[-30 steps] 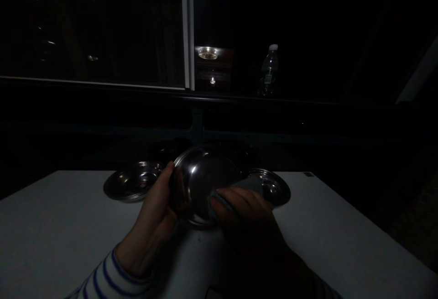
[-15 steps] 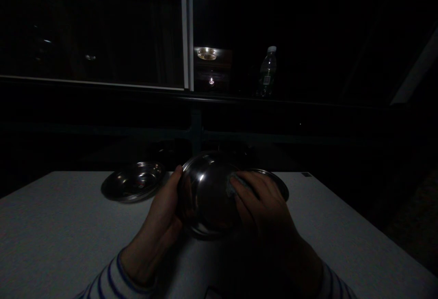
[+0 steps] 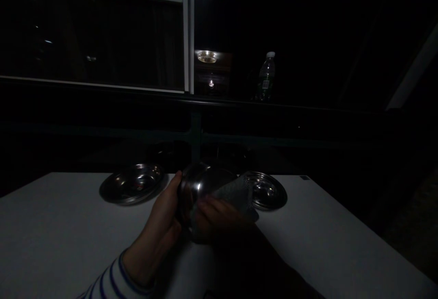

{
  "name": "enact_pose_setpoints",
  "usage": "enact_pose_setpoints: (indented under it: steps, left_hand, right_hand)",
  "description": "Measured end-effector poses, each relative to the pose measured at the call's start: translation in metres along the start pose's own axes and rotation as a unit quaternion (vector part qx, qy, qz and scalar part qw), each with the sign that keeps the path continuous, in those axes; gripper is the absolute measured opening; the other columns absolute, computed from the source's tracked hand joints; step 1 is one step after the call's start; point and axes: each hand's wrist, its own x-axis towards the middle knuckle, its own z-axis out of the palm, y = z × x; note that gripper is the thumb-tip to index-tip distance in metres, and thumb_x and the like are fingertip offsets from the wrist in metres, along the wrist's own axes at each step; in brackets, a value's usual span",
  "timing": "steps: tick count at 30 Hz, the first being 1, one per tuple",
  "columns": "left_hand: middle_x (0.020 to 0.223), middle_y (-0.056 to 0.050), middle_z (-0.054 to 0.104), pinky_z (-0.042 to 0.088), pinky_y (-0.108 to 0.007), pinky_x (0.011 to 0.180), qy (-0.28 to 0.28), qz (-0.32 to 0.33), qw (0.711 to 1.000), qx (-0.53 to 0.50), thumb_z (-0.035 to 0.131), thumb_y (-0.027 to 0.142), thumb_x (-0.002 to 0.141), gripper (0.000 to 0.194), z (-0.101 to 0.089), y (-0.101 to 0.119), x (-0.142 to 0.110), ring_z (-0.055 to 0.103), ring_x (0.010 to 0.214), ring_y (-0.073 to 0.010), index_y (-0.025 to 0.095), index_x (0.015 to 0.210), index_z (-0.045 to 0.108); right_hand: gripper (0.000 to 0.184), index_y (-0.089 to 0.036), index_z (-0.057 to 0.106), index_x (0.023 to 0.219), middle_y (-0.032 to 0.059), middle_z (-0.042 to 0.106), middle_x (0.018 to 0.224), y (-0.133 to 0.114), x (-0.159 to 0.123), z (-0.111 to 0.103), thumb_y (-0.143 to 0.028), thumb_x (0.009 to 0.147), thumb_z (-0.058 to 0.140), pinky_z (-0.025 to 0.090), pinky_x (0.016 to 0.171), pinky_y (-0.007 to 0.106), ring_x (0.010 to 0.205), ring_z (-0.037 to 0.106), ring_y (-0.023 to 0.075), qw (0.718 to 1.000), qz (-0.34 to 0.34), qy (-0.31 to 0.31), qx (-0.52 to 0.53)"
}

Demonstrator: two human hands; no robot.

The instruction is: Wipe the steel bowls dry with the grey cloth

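Note:
My left hand [image 3: 163, 223] grips the left rim of a shiny metal bowl [image 3: 195, 178], tilted up above the white table with its rounded underside toward me. Across that surface, my right hand [image 3: 221, 217] presses a grey cloth [image 3: 241, 194], its fingers bent over it. Part of the cloth spreads out to the right, past the bowl's edge. Shadow and the right hand cover the lower right of the bowl.
On the white table [image 3: 71, 239], one metal bowl [image 3: 133, 185] stands at the back left and another metal bowl [image 3: 270, 191] at the back right. A plastic bottle [image 3: 266, 80] is on the ledge by the dark window, behind the table.
My right hand has moved left and down across the bowl's underside. The cloth, bunched under the fingers before, now shows spread out, and the back right bowl is more exposed.

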Motion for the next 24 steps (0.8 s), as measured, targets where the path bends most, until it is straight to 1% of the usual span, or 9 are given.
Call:
enact_pose_setpoints:
  steps: [3, 4, 6, 10, 12, 14, 18, 21, 24]
  left_hand:
    - [0.052, 0.0, 0.062, 0.046, -0.021, 0.042, -0.018, -0.039, 0.999, 0.033, 0.054, 0.027, 0.082, 0.018, 0.001, -0.003, -0.001, 0.058, 0.043, -0.0122, 0.014, 0.071, 0.06]
    - [0.052, 0.0, 0.063, 0.047, -0.022, 0.041, -0.032, -0.051, 0.997, 0.039, 0.053, 0.029, 0.082, 0.02, 0.001, -0.003, -0.002, 0.058, 0.043, -0.0132, 0.014, 0.071, 0.06]
    - [0.055, -0.001, 0.064, 0.047, -0.023, 0.041, -0.042, -0.061, 0.997, 0.036, 0.053, 0.03, 0.082, 0.02, 0.002, -0.003, -0.003, 0.06, 0.045, -0.0143, 0.015, 0.072, 0.061]
    - [0.056, -0.002, 0.065, 0.048, -0.022, 0.042, -0.022, -0.034, 0.999, 0.005, 0.052, 0.029, 0.083, 0.019, 0.003, -0.002, -0.005, 0.06, 0.046, -0.0134, 0.014, 0.075, 0.061]
    - [0.056, -0.002, 0.064, 0.048, -0.022, 0.043, -0.026, -0.023, 0.999, -0.01, 0.05, 0.028, 0.084, 0.019, 0.003, -0.001, -0.005, 0.06, 0.047, -0.0132, 0.014, 0.076, 0.061]
    - [0.055, -0.002, 0.064, 0.048, -0.021, 0.043, -0.031, -0.016, 0.999, -0.021, 0.049, 0.028, 0.084, 0.02, 0.003, 0.0, -0.005, 0.06, 0.046, -0.0131, 0.014, 0.077, 0.061]
    - [0.06, -0.001, 0.066, 0.049, -0.021, 0.046, -0.011, 0.025, 0.999, -0.044, 0.047, 0.027, 0.086, 0.019, 0.001, 0.003, -0.004, 0.061, 0.048, -0.0122, 0.015, 0.082, 0.061]
    - [0.066, 0.0, 0.067, 0.052, -0.023, 0.052, 0.001, 0.047, 0.997, -0.062, 0.046, 0.025, 0.087, 0.017, -0.001, 0.005, -0.002, 0.062, 0.053, -0.012, 0.016, 0.088, 0.061]
    - [0.066, 0.0, 0.067, 0.052, -0.024, 0.055, -0.018, 0.031, 0.997, -0.061, 0.044, 0.024, 0.087, 0.018, -0.002, 0.006, 0.002, 0.063, 0.055, -0.0126, 0.016, 0.089, 0.06]
  right_hand:
    - [0.022, -0.024, 0.056, 0.106, -0.0007, 0.061, 0.115, 0.015, -0.001, -0.003, -0.025, 0.092, 0.039, 0.034, 0.1, 0.036, 0.116, 0.046, 0.0146, 0.999, -0.014, 0.023, -0.028]
    - [0.022, -0.025, 0.057, 0.105, -0.0005, 0.061, 0.115, 0.02, -0.001, -0.005, -0.028, 0.092, 0.039, 0.032, 0.1, 0.04, 0.114, 0.047, 0.0163, 0.999, 0.001, 0.032, -0.038]
    - [0.024, -0.025, 0.058, 0.105, 0.0037, 0.06, 0.116, 0.028, -0.001, -0.012, -0.03, 0.092, 0.038, 0.035, 0.094, 0.044, 0.11, 0.05, 0.02, 0.997, 0.037, 0.046, -0.059]
    - [0.022, -0.019, 0.059, 0.104, 0.0136, 0.057, 0.114, 0.025, -0.003, -0.015, -0.021, 0.087, 0.044, 0.048, 0.078, 0.036, 0.104, 0.052, 0.0226, 0.991, 0.089, 0.082, -0.063]
    - [0.015, -0.017, 0.057, 0.096, 0.0132, 0.057, 0.109, 0.02, -0.004, -0.011, -0.023, 0.084, 0.05, 0.05, 0.076, 0.031, 0.101, 0.054, 0.0205, 0.99, 0.086, 0.104, -0.034]
    - [0.014, -0.016, 0.055, 0.09, 0.012, 0.058, 0.103, 0.016, -0.006, -0.007, -0.028, 0.083, 0.053, 0.05, 0.079, 0.032, 0.099, 0.055, 0.0194, 0.989, 0.083, 0.119, -0.006]
    - [0.018, -0.019, 0.057, 0.094, 0.0096, 0.06, 0.108, 0.019, -0.005, -0.007, -0.032, 0.085, 0.048, 0.038, 0.092, 0.051, 0.106, 0.05, 0.0256, 0.986, 0.141, 0.085, -0.018]
    - [0.023, -0.021, 0.058, 0.104, 0.0104, 0.053, 0.121, 0.024, -0.005, -0.011, -0.028, 0.085, 0.046, 0.043, 0.087, 0.045, 0.11, 0.045, 0.0261, 0.987, 0.154, 0.045, -0.004]
    - [0.033, -0.017, 0.053, 0.116, 0.0127, 0.048, 0.127, 0.027, -0.008, -0.011, -0.021, 0.085, 0.044, 0.047, 0.084, 0.038, 0.108, 0.045, 0.0241, 0.995, 0.1, 0.011, 0.012]
